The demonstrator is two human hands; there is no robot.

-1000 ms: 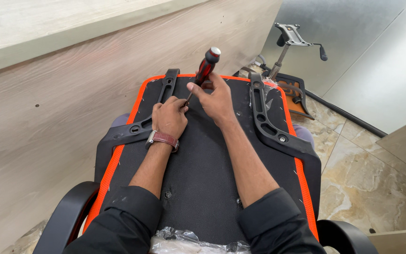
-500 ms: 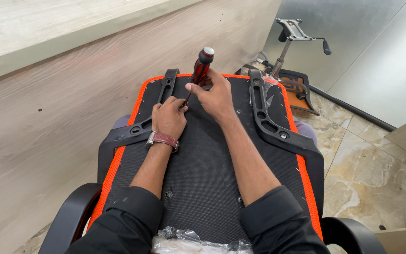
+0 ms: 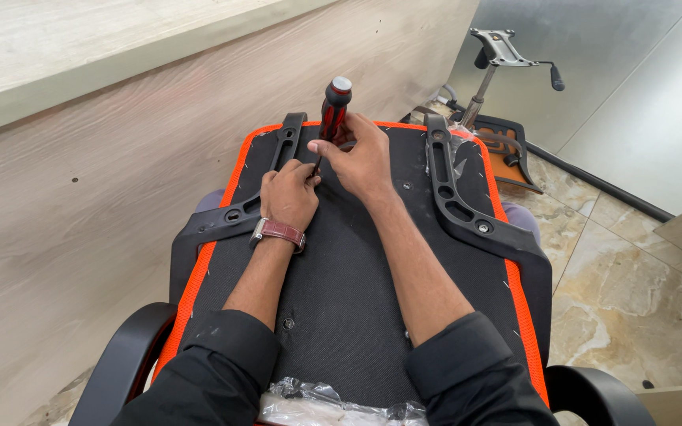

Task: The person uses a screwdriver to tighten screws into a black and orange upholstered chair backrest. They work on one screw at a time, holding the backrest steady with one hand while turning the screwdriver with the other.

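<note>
the left hand rests with curled fingers on the black underside of the chair seat, pinching at the spot where the tip lands, though what it grasps there, if anything, i cannot tell; just beside it the right hand is clenched around the screwdriver, whose long axis stands nearly upright, red-and-black handle up and tilted slightly away, tip down at the seat between the two black arm brackets; this looks like driving a screw, and the next move likely calls for steady downward pressure while twisting
</note>
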